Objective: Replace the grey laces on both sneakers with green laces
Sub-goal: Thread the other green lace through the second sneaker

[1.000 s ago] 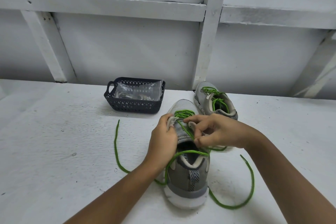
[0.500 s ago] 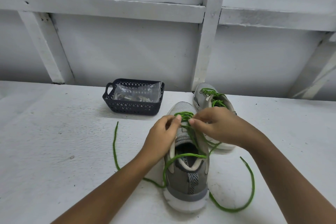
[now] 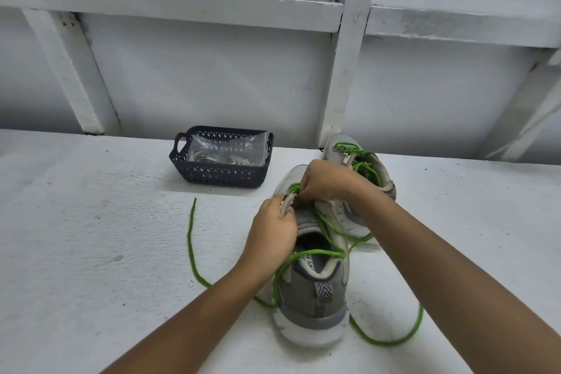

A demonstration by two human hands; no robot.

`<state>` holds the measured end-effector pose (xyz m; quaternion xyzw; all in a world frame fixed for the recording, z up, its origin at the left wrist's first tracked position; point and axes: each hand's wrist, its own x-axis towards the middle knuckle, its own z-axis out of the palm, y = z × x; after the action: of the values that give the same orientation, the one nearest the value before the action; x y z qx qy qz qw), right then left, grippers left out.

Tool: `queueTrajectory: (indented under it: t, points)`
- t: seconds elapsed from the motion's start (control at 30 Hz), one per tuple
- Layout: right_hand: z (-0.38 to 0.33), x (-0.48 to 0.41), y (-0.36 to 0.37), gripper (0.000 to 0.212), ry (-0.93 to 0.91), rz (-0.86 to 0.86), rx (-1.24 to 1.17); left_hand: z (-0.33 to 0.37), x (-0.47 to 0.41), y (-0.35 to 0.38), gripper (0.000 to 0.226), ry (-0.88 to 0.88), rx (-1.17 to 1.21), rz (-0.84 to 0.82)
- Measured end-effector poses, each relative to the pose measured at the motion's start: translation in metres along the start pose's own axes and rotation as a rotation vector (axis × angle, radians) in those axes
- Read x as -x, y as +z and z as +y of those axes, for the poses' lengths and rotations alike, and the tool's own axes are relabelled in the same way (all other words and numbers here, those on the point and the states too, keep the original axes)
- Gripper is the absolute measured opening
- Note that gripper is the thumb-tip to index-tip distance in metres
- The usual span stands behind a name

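Observation:
A grey sneaker point(image 3: 314, 294) stands on the white table with its heel toward me. A green lace point(image 3: 192, 247) is partly threaded through its lower eyelets, and both loose ends trail over the table to the left and right. My left hand point(image 3: 273, 229) grips the left eyelet flap near the toe. My right hand point(image 3: 326, 184) pinches the green lace at the lowest eyelets, right beside the left hand. A second grey sneaker point(image 3: 362, 167) with green lace in it stands behind, partly hidden by my right hand.
A dark plastic basket point(image 3: 221, 174) holding a clear plastic bag with pale laces inside stands at the back, left of the sneakers. Behind the table point(image 3: 91, 252) rises a white wall with beams.
Both hands have moved forward along the near sneaker toward its toe. My right hand shifted from the middle eyelets to the lowest ones, and the lace across the shoe's opening hangs looser.

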<state>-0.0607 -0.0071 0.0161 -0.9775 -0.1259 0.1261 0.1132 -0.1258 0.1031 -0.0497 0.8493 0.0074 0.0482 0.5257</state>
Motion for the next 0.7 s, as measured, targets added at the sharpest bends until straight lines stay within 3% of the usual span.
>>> queueTrajectory:
  t: [0.1,0.33,0.47,0.57,0.7]
  points:
    - [0.008,0.001,0.004,0.016,-0.029,0.017,-0.195,0.001,0.001,0.002,0.029,-0.01,0.056,0.041]
    - [0.015,0.006,0.007,0.033,0.009,-0.024,-0.278,0.002,0.004,0.004,0.034,-0.024,0.088,0.057]
    - [0.017,0.011,0.007,0.021,-0.002,-0.054,-0.362,0.004,0.004,0.003,0.033,-0.038,0.082,0.063]
    - [0.019,0.013,0.007,0.034,-0.002,-0.083,-0.489,0.003,0.004,0.003,0.032,-0.044,0.08,0.062]
    - [0.018,0.016,0.006,0.033,0.014,-0.03,-0.385,0.002,0.005,0.0,0.031,-0.015,0.058,0.035]
